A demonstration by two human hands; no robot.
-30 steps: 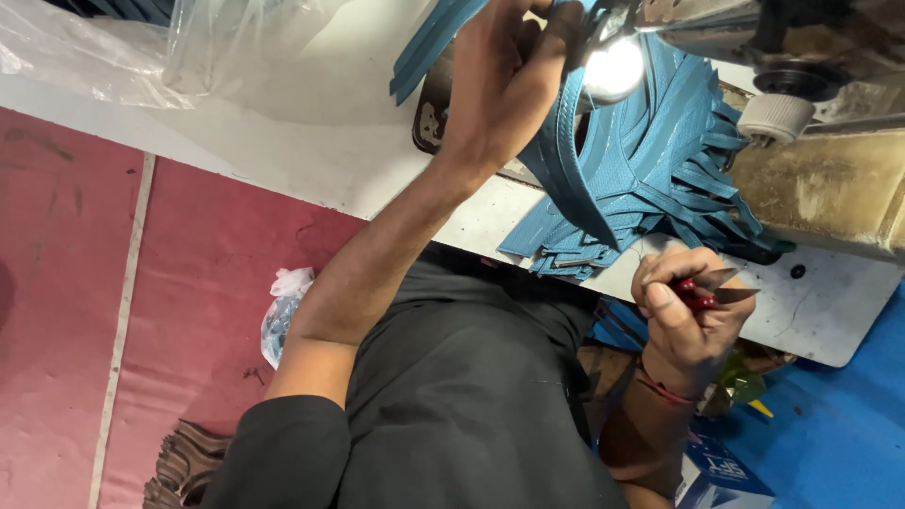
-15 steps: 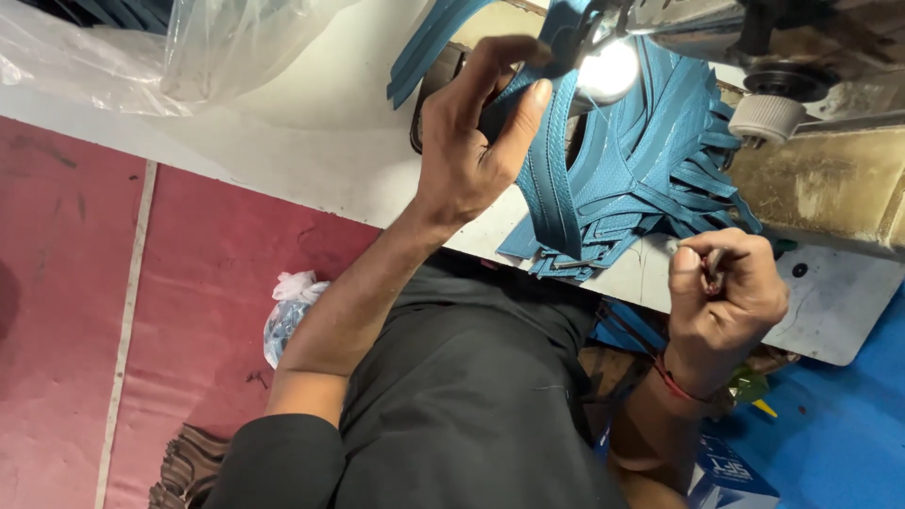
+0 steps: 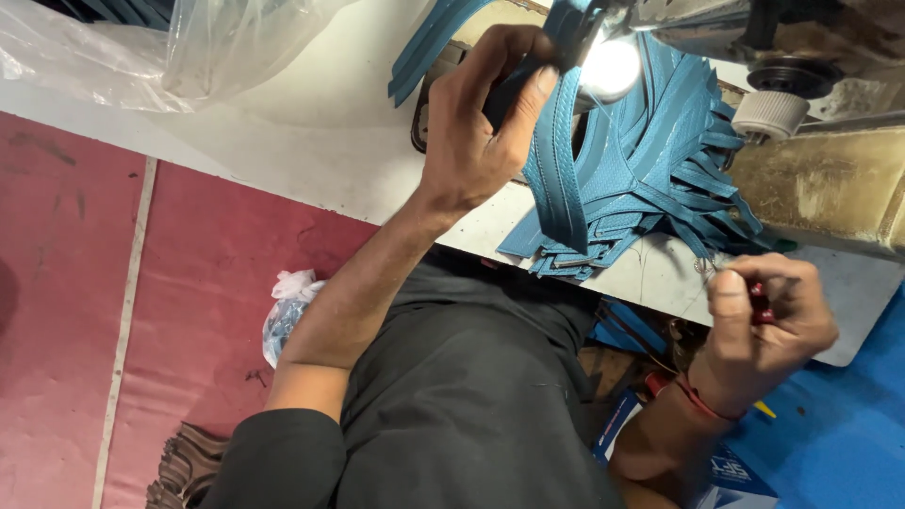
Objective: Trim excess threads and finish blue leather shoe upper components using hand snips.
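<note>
From the head view, the sewing machine at the upper right serves as the landmark. Just under its bright lamp, the left hand is raised, its grip closed around a teal strap: thumb on one face, fingers curled over the other, so the strap hangs down from the hand toward the tabletop. Holding it up this way appears to keep the stitched length in the light and free of the heap below. That heap, a pile of teal straps, lies fanned out on the tabletop directly below and in front of the machine, touching the held strap's lower end, probably because finished pieces drop there off the machine bed.

Below the machine and off the tabletop's near edge, the right hand has its grip shut narrowly on a small red-handled tool, likely thread snips; only a bit of the handle shows between the fingers. A thin thread seems to run from this hand up toward the pile, though it is too fine to be sure. A red band circles that wrist.

Far to the left of the machine, a clear plastic bag rests on the tabletop, and a crumpled white bag lies on the red floor beside the person's arm.
</note>
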